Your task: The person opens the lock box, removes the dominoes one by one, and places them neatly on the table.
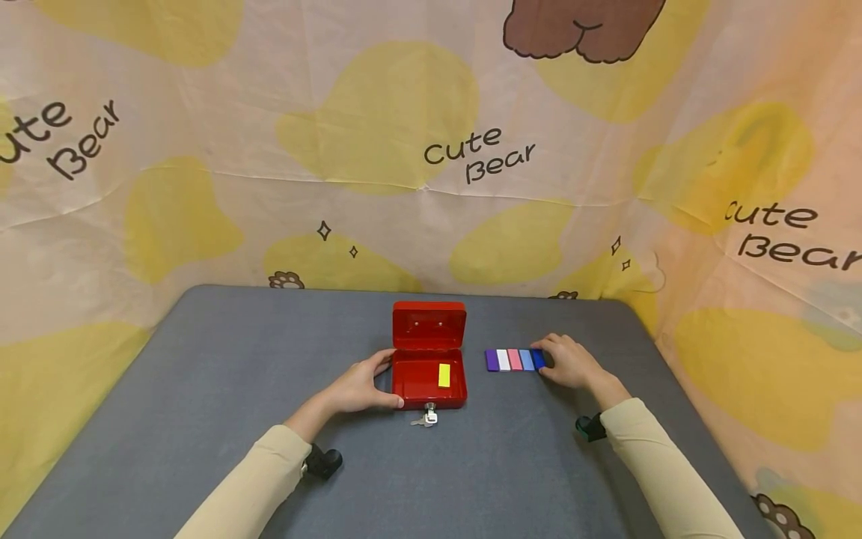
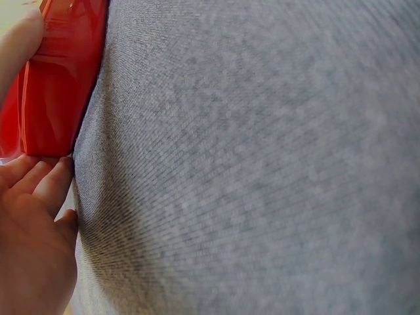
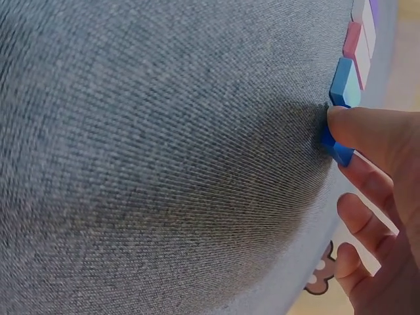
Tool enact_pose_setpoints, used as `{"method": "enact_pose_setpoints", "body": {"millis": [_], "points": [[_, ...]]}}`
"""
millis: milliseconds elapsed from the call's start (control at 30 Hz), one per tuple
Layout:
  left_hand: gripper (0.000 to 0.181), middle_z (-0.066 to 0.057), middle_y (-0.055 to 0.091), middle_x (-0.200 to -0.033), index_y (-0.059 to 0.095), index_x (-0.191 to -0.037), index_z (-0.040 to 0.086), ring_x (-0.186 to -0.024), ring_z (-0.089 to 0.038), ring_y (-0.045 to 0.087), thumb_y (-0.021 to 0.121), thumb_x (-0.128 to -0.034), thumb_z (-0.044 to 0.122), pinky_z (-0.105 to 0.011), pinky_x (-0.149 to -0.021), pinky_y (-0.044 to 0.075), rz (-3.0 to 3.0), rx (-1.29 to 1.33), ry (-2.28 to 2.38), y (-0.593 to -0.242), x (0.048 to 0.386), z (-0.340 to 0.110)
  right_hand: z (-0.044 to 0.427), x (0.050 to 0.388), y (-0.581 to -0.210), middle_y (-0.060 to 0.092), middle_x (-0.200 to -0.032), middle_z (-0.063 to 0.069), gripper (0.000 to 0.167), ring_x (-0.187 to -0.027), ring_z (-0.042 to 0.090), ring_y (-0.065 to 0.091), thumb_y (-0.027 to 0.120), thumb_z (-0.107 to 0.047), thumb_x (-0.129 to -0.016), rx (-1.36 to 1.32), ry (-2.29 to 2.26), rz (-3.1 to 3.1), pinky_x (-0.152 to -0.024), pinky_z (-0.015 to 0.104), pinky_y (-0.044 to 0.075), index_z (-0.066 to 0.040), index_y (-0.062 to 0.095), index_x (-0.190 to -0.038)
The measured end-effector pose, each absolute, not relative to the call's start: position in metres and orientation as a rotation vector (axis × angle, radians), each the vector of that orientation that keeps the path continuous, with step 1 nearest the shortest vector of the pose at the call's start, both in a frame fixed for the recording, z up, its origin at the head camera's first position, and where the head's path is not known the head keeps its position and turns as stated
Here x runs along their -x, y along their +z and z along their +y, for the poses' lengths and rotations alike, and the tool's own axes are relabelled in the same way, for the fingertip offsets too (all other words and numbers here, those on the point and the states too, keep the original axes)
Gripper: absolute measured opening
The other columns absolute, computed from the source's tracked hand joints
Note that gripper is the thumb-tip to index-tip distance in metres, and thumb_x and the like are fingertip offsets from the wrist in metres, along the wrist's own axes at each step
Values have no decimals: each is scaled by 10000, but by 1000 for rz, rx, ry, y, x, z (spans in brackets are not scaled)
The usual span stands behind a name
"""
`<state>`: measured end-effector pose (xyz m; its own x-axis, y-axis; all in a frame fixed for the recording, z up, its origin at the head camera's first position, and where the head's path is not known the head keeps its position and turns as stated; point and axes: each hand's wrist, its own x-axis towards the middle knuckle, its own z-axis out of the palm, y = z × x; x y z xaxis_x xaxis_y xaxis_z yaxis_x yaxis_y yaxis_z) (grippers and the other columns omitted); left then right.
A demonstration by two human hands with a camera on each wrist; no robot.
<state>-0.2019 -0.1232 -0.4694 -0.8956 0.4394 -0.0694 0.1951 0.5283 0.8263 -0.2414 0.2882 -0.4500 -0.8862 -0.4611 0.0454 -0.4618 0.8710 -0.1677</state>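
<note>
A red cash box stands on the table with its lid raised. Inside, toward the right, lies a yellow block. My left hand holds the box at its left side, thumb by the front corner and fingers farther back; the left wrist view shows fingertips against the red wall. Right of the box, a row of flat blocks runs purple, white, pink, light blue, dark blue. My right hand pinches the dark blue block at the row's right end.
Keys hang from the lock at the box's front. Grey cloth covers the table. Behind it and along both sides hangs a patterned curtain.
</note>
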Motion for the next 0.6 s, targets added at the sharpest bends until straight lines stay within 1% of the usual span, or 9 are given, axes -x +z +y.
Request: {"method": "enact_pose_setpoints", "body": {"millis": [600], "points": [[935,-137,400,-1423,315,-1404,30,-1283,-270,425,815,-672,327,-439,-1041,341,2493,-541,1321,-468,201,-124,285,241,-450,575,-1134,140,441,-982,299,533,708,-185,-785,-729,283,-3084,-840,527,448,-80,599,-1200]]}}
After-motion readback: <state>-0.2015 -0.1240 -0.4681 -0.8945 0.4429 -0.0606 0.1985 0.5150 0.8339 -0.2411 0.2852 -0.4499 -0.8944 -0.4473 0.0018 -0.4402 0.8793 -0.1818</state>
